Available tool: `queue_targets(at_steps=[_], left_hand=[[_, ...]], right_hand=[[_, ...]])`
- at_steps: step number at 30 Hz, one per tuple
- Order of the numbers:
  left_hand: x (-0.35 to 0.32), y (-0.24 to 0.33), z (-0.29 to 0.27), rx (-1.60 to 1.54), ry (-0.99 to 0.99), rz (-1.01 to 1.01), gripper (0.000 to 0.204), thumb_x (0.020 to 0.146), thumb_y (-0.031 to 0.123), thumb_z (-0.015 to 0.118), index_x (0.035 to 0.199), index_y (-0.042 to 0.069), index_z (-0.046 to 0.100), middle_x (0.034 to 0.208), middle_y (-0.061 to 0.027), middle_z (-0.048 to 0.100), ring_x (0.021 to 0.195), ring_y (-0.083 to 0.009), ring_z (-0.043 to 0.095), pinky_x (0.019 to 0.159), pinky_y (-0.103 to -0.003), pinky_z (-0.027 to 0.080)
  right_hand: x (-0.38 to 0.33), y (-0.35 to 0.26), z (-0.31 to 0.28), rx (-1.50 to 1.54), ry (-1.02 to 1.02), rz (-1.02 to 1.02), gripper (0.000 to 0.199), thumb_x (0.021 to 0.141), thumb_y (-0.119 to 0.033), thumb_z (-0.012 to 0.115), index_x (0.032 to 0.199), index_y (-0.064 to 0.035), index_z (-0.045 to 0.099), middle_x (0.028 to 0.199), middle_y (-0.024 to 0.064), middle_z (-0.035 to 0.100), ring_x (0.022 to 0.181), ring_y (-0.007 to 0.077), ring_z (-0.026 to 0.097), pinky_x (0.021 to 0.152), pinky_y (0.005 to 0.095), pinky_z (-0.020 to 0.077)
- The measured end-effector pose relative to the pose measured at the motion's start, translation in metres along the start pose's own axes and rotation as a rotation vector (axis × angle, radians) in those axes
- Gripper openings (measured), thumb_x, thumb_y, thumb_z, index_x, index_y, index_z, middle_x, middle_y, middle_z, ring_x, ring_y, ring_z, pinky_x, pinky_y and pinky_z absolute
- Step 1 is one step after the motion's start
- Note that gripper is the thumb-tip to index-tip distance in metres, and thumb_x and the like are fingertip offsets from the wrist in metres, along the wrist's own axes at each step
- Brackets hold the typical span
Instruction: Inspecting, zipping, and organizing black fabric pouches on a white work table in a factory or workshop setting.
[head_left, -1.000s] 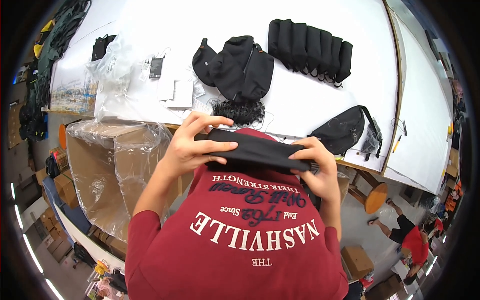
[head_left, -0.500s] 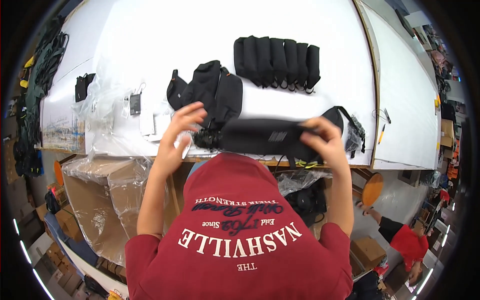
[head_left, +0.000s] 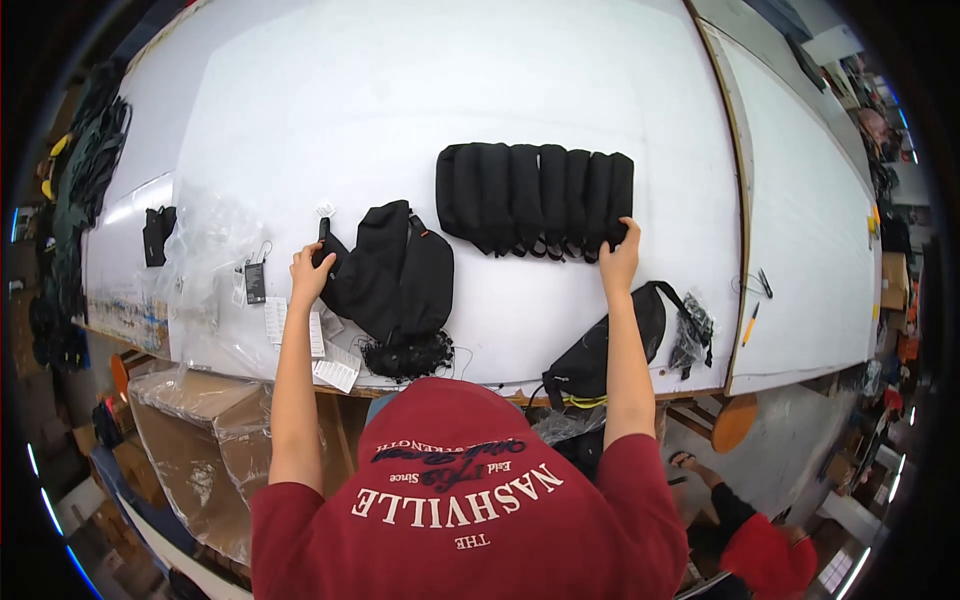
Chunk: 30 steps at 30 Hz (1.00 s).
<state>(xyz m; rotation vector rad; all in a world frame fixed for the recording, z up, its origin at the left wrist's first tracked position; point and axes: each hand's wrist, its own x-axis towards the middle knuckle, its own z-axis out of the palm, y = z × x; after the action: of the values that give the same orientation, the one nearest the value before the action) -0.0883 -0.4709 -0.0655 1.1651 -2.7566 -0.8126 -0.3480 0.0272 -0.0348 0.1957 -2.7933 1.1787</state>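
White tabletop spreads far ahead. Right hand grips the right end of the row of folded black bags, its long axis left-right; left hand clutches the loose black bag nearer, left.

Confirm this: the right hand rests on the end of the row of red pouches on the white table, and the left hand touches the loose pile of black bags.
Not quite. In the head view the row of pouches is black, not red. The rest holds: the right hand rests on its end on the white table, and the left hand touches the loose pile of black bags.
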Motion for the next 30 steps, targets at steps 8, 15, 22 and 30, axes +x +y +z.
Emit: queue_targets(at_steps=[8, 15, 22, 30], left_hand=[[0.026, 0.031, -0.014, -0.043, -0.155, -0.131, 0.055, 0.061, 0.036, 0.084, 0.099, 0.001, 0.067, 0.088, -0.0154, 0.069, 0.080, -0.0261, 0.065, 0.073, -0.035, 0.050], [-0.005, 0.073, -0.097, -0.487, -0.095, 0.112, 0.025, 0.079, 0.014, 0.069, 0.100, 0.000, 0.066, 0.085, -0.0065, 0.068, 0.079, -0.0145, 0.060, 0.076, -0.029, 0.047], [-0.092, 0.106, -0.186, -0.738, 0.092, 0.359, 0.021, 0.080, -0.006, 0.063, 0.101, -0.002, 0.065, 0.102, -0.0094, 0.068, 0.101, -0.0172, 0.061, 0.090, -0.029, 0.046], [-0.148, 0.131, -0.156, -1.271, -0.061, 0.675, 0.022, 0.079, -0.001, 0.068, 0.100, -0.001, 0.064, 0.102, -0.0153, 0.067, 0.109, -0.0318, 0.059, 0.093, -0.041, 0.047]], right_hand=[[0.004, -0.013, -0.038, -0.085, -0.163, 0.114, 0.089, 0.073, 0.003, 0.066, 0.147, -0.0195, 0.020, 0.122, 0.0238, 0.055, 0.102, 0.0421, 0.059, 0.084, 0.0422, 0.0478], [-0.016, -0.011, -0.054, -0.160, -0.046, 0.075, 0.081, 0.076, -0.003, 0.068, 0.145, -0.0054, 0.025, 0.135, 0.0219, 0.042, 0.121, 0.0347, 0.046, 0.102, 0.0409, 0.0359], [-0.087, -0.162, -0.052, 0.136, -0.145, -0.305, 0.043, 0.080, -0.005, 0.065, 0.122, -0.0024, 0.054, 0.121, 0.0127, 0.056, 0.115, 0.0281, 0.051, 0.100, 0.0380, 0.0364], [-0.169, -0.268, -0.046, 0.764, -0.946, -0.219, 0.042, 0.081, -0.011, 0.070, 0.120, -0.0051, 0.058, 0.105, 0.0080, 0.065, 0.091, 0.0172, 0.062, 0.080, 0.0280, 0.0470]])
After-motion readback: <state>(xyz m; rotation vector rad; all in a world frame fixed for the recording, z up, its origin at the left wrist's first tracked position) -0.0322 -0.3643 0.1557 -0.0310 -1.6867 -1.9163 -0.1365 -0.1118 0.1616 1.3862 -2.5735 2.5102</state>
